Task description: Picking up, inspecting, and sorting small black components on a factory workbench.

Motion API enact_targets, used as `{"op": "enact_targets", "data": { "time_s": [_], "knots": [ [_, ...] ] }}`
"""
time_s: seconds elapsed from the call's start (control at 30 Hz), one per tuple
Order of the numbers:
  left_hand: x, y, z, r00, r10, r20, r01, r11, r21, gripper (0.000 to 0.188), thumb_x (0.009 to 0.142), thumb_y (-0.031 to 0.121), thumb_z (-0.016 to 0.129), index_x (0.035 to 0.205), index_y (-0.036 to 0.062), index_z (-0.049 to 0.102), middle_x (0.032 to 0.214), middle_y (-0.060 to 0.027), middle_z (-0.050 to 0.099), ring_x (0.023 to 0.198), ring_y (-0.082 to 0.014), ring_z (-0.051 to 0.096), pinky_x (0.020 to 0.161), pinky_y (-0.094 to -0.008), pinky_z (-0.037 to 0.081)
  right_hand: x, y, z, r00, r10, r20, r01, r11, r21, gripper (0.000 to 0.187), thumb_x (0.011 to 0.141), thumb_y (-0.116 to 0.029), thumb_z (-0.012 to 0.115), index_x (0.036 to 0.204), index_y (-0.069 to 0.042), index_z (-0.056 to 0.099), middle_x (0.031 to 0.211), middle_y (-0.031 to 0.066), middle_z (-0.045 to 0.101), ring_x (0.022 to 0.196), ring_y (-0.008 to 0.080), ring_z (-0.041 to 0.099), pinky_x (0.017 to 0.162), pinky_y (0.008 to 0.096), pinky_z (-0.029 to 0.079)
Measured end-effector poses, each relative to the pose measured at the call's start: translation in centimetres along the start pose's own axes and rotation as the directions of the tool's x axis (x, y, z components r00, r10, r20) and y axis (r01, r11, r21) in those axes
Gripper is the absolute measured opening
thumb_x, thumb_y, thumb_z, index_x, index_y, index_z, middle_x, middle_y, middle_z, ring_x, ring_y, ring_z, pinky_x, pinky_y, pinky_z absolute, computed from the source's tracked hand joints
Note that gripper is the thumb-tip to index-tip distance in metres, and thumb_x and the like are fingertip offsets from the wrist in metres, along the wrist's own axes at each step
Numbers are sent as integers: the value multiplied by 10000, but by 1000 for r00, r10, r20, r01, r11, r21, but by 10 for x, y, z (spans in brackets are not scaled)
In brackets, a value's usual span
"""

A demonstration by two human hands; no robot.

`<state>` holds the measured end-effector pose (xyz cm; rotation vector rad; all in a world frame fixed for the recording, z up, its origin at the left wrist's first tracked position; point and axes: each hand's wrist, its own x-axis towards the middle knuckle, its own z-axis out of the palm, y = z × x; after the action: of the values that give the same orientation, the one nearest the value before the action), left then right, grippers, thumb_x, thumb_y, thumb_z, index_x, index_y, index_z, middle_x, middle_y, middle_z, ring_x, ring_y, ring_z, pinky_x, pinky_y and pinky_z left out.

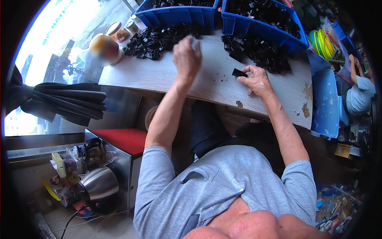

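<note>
My right hand (258, 81) is over the table near its front edge, thumb and fingers closed on a small black block-shaped part (239, 73). My left hand (186, 57) is raised over the table at the near right side of a pile of small black parts with thin pale loops (153, 44). Its fingertips are smeared by motion, and whether they hold anything does not show. Another pile of black block-shaped parts (262, 55) lies beyond my right hand. Both piles rest on the pale wood-grain table (211, 85), whose surface is chipped in places.
Two blue bins (179, 16) (262, 24) full of black parts stand at the table's far side. Jars (117, 32) line the far left. A light-blue container (325, 99) adjoins the right edge. A steel kettle (101, 183) is at lower left; another person (360, 93) is at far right.
</note>
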<state>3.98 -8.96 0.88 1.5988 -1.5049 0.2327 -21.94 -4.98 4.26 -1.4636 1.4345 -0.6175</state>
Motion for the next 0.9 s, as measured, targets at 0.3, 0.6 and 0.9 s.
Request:
{"op": "enact_targets", "data": {
  "time_s": [0.3, 0.6, 0.9],
  "knots": [
    [36, -47, 20, 977, -191, 91, 152, 932, 328, 308, 910, 419, 674, 887, 122, 756, 943, -114, 734, 928, -344, 700, 811, -468, 546, -4, 3, 2, 996, -41, -74, 43, 999, 23, 331, 808, -145, 804, 1077, -7, 670, 620, 8, 568, 411, 99, 514, 404, 243, 454],
    [0, -29, 13, 969, 134, 209, -168, 974, 151, 118, 871, 155, 694, 980, 112, 684, 897, -112, 726, 905, -330, 689, 826, -445, 520, -16, 25, -35, 997, 58, -60, -31, 927, 375, 532, 800, -196, 833, 1224, 21, 596, 586, -4, 545, 446, 116, 582, 471, 298, 562],
    [-42, 23, -28, 913, 251, 323, -250, 967, -47, 207, 831, 70, 703, 1032, 96, 662, 929, -105, 723, 908, -328, 664, 753, -440, 542, -20, 74, -156, 722, 297, -625, 83, 859, 504, 384, 840, -193, 816, 1174, -86, 658, 578, 2, 508, 511, 152, 578, 563, 378, 609]
  ]
}}
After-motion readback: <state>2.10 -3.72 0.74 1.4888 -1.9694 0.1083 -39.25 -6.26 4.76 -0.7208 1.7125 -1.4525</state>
